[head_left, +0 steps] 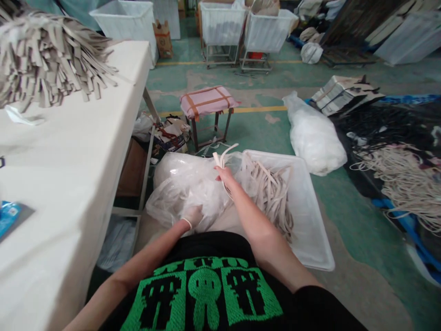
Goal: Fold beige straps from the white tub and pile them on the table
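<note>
My right hand (pixel 223 175) is closed around a few pale fabric straps (pixel 220 161), whose ends stick up above the fist and hang below it. Low on the left, my left hand (pixel 194 216) is at a clear plastic bag (pixel 175 177), partly inside or behind its film, so its fingers are hidden. Right of the bag, a white plastic bin (pixel 310 216) holds a heap of beige straps (pixel 270 184). My right forearm crosses in front of the bin's near left side.
A white table (pixel 69 161) on my left bears a big pile of beige straps (pixel 51 59). Ahead stands a stool with a pink cover (pixel 206 101). A stuffed plastic sack (pixel 313 138) and heaped cords (pixel 409 184) lie to the right. Wheeled white bins (pixel 222 25) stand farther back.
</note>
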Demonstrator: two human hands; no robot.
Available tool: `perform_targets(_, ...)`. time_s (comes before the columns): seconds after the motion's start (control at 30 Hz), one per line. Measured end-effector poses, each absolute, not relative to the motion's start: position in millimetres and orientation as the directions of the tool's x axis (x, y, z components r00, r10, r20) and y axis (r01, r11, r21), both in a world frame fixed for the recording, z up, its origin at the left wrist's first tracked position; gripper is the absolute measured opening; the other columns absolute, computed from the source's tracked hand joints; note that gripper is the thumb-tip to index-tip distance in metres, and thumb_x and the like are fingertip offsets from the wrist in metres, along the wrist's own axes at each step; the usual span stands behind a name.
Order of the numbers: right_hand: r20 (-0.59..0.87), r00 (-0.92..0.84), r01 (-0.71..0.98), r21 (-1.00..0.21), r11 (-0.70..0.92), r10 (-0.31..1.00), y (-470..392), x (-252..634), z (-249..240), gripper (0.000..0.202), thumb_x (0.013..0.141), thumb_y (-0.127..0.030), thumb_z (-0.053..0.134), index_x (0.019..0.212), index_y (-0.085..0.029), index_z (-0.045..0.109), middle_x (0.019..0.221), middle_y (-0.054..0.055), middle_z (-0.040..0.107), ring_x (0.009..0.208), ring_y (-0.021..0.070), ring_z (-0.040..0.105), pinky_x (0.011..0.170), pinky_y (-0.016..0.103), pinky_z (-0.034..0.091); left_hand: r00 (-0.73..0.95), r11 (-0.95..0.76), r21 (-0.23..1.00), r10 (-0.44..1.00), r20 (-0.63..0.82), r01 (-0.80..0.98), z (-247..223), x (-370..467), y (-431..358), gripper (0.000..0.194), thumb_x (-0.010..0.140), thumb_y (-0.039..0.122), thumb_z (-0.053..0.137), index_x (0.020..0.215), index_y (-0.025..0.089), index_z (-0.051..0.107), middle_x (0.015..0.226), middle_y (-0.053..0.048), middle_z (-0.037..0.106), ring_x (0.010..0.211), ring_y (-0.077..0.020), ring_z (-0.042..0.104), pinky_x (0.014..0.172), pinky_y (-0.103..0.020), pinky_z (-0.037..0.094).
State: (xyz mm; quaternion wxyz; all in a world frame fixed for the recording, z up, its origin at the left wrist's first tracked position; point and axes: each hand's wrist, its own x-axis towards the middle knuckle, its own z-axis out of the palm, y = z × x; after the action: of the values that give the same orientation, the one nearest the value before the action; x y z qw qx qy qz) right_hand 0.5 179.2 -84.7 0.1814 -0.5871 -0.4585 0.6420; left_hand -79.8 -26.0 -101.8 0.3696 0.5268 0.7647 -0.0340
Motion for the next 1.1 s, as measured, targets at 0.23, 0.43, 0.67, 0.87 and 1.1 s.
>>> perform_targets(0.23,-0.645,-0.135,0.320,-0.747,-0.583,0.752,160,54,-90,0.016,0.099,-0.028,0.061,0.098,-0.012,0.063,0.078,-0.001,0.061,0.056,0.0072,0.054,0.053,0.020,0.049,-0.293,0.485,0.305,0.812,-0.505,0.819,-38,-138,-56,0.038,0.093,0.033,0.054,0.125,0.022,0.070,0.099,-0.008,0.078,0.099,-0.0262,0.072,0.084,-0.030,0.052)
perform_targets(0.43,-0.604,-0.307,0.186,-0.796,-0.576,0.736,111,93,-58,0.016,0.092,-0.028,0.063,0.090,-0.012,0.067,0.080,0.004,0.070,0.043,0.0044,0.038,0.052,0.023,0.050,-0.398,0.431,0.149,0.893,-0.209,0.890,14,-147,-76,0.057,0.088,0.016,0.045,0.143,0.025,0.058,0.130,-0.013,0.070,0.111,-0.0312,0.068,0.097,-0.042,0.050)
perform_targets(0.67,-0.445,-0.636,-0.019,-0.808,-0.589,0.631,73,121,-14,0.039,0.079,-0.050,0.072,0.095,-0.015,0.072,0.063,-0.005,0.056,0.042,0.0032,0.028,0.050,0.022,0.041,-0.190,0.164,0.184,0.973,0.132,0.969,44,-138,-85,0.061,0.083,0.005,0.046,0.134,0.032,0.065,0.130,-0.004,0.071,0.128,-0.0280,0.060,0.119,-0.053,0.025)
perform_targets(0.87,-0.405,-0.787,0.163,-0.864,-0.476,0.466,58,94,25,0.048,0.078,-0.055,0.072,0.100,-0.013,0.075,0.046,-0.009,0.045,0.039,0.0058,0.030,0.047,0.023,0.041,-0.119,0.079,0.210,0.976,0.183,0.974,46,-137,-85,0.058,0.085,0.007,0.049,0.133,0.035,0.065,0.131,-0.003,0.071,0.130,-0.0281,0.058,0.121,-0.055,0.021)
perform_targets(1.1,-0.426,-0.860,0.335,-0.887,-0.318,0.281,13,75,35,0.045,0.070,-0.055,0.081,0.083,-0.014,0.072,0.041,-0.005,0.051,0.036,0.0073,0.040,0.036,0.020,0.026,-0.202,0.164,0.250,0.970,0.136,0.954,46,-146,-75,0.064,0.075,0.002,0.051,0.125,0.036,0.070,0.129,-0.001,0.072,0.129,-0.0287,0.059,0.121,-0.058,0.023)
